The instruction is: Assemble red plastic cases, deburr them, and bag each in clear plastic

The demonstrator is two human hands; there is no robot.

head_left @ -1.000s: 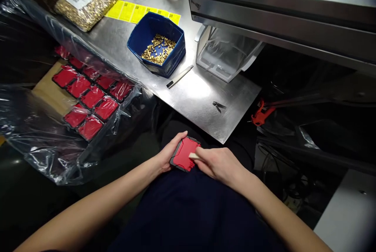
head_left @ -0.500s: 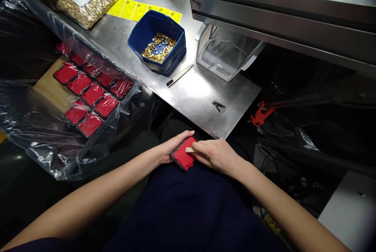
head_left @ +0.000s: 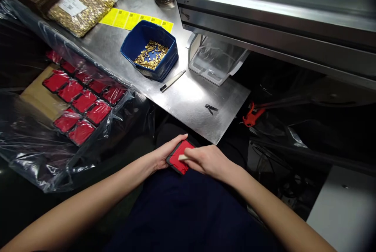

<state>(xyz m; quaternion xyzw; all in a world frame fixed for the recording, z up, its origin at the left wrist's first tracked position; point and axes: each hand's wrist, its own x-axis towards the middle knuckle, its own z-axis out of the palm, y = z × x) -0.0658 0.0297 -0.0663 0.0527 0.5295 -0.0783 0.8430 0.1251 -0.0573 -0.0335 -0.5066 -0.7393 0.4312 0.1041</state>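
Observation:
My left hand [head_left: 167, 152] grips the edge of a flat red and black plastic part [head_left: 176, 157] above my lap, with the thumb along its upper side. Small red shapes show at the part's lower corner. In my right hand [head_left: 205, 160] is a pale stick-like tool [head_left: 183, 157], closed in the fingers. Its visible end lies over the red face; the rest is hidden, and I cannot tell whether it touches.
A blue bin [head_left: 173, 61] of small brass pieces, a white pen-like tool [head_left: 173, 80], small black nippers [head_left: 210, 108] and a clear tray [head_left: 205, 74] rest on the metal table [head_left: 194, 121]. Left, a plastic-lined box holds several red parts [head_left: 84, 101]. An orange-handled tool [head_left: 252, 116] is at right.
My right hand and the pale tool have shifted left and slightly down over the red part. Both hands keep their holds. The whole view has shifted a little.

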